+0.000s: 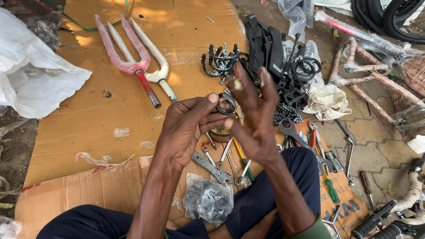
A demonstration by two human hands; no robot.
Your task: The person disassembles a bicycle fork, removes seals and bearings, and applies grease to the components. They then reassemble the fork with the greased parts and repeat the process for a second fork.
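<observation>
Head view: ring point(226, 104) in left hand point(188, 128) fingertips, apparently.

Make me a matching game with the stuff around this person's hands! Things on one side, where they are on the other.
Things:
1. metal ring
2. red and white bicycle forks
3. green-handled screwdriver
4. plastic bag of dark parts

Places:
A. on the cardboard, far left
B. by the right knee
C. pinched in the left hand
D. between the legs

Pairs: 1-C, 2-A, 3-B, 4-D
</observation>
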